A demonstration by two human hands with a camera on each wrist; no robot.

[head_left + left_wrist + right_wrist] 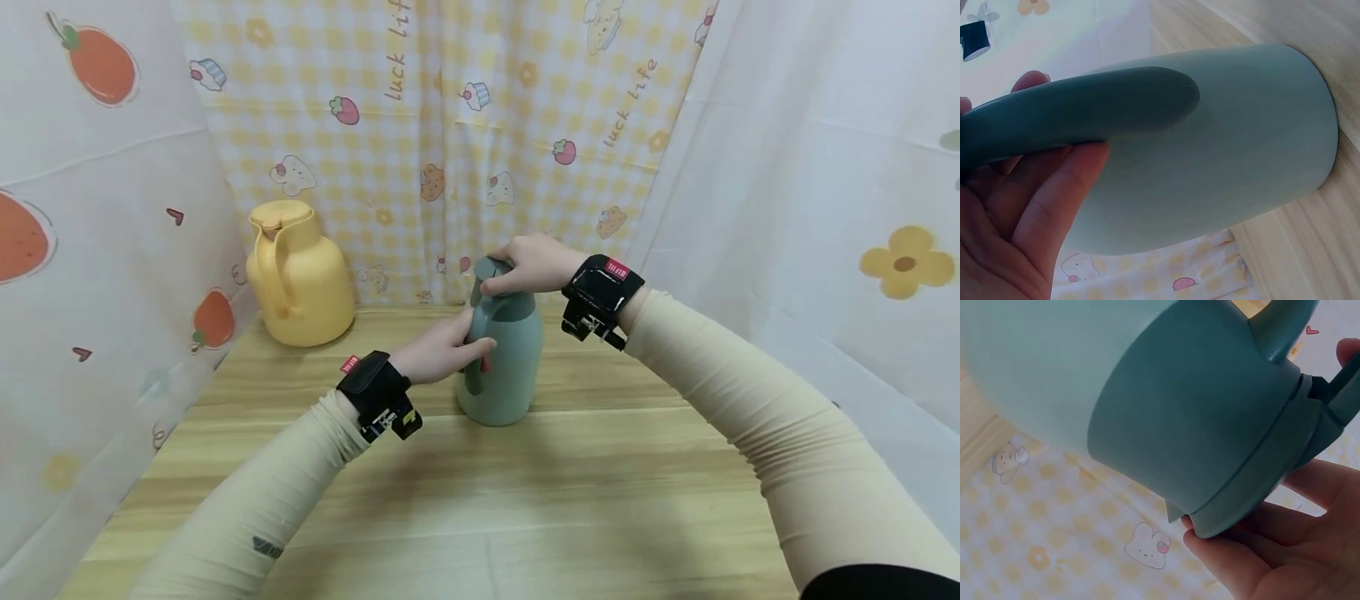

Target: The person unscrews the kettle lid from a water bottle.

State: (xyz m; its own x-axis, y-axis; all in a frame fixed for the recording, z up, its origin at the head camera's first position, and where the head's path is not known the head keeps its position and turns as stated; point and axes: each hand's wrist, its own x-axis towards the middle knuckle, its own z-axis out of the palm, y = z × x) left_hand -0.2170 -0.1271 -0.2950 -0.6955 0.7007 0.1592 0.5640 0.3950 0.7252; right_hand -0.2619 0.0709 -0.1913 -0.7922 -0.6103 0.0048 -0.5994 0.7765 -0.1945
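Observation:
A light green thermos jug (512,371) stands upright on the wooden table, its handle toward the person. My left hand (442,348) grips the dark green handle (1104,103), with fingers on one side and thumb on the other. Over the top, my right hand (536,262) holds the lid (1260,472). The right wrist view shows its fingertips hooked at the lid's rim, while the thumb is near the raised lever (1346,394). The lid looks seated on the darker green neck (1197,400).
A yellow thermos jug (311,279) stands at the back left of the table, near the printed side curtain (90,208). Behind both jugs hangs a yellow checked curtain (405,167). A white curtain (795,208) closes off the right side of the wooden table (480,500).

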